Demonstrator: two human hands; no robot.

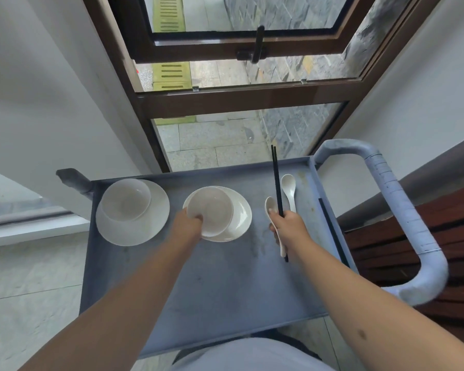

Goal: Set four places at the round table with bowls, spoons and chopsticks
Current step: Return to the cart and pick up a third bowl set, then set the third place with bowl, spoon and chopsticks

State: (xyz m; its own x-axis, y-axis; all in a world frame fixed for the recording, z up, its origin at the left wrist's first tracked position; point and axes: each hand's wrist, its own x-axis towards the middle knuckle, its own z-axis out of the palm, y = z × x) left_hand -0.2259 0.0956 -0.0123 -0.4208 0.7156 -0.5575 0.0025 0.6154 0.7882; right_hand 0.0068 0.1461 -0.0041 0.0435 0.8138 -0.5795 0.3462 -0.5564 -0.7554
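Note:
I stand over a grey service cart (225,285). My left hand (188,223) grips the near rim of a white bowl (212,210), which tilts over a white plate (241,218) beneath it. My right hand (289,226) is closed around a pair of black chopsticks (277,183) and a white spoon (271,207), the chopsticks pointing away from me. A second white spoon (289,188) lies on the cart just right of the chopsticks. At the cart's far left another white bowl (125,199) sits on a larger white plate (156,218).
The cart's pale blue push handle (402,218) loops along the right side. Beyond the cart is a brown-framed window (239,103) with paving outside. A white wall (38,103) stands left; dark wooden slats (413,250) lie right. The floor is pale tile (24,290).

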